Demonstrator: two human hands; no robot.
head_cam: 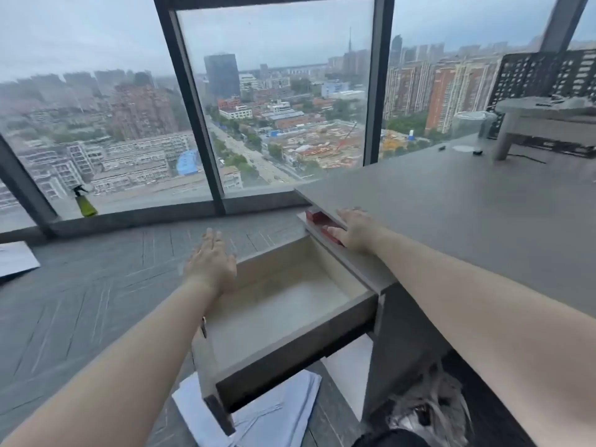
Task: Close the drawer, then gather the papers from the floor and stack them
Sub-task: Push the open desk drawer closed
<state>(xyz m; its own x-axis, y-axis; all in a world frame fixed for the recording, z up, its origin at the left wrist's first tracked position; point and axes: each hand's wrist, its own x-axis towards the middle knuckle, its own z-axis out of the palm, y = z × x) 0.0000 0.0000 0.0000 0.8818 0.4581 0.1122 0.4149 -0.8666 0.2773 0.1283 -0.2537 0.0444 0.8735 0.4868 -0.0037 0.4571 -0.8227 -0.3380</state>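
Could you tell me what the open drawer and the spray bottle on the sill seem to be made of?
Drawer: likely laminated board, with a matte pale beige inside, a grey front and flat square edges. Spray bottle: probably plastic, with a glossy olive-green body and a black trigger head.

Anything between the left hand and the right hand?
Head view: the open, empty drawer spans the gap between left hand and right hand.

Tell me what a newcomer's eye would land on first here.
The open, empty drawer juts from the desk at centre, the left hand flat on its front and the right hand at the desk edge. Behind, a floor-to-ceiling window overlooks the city; papers lie below the drawer.
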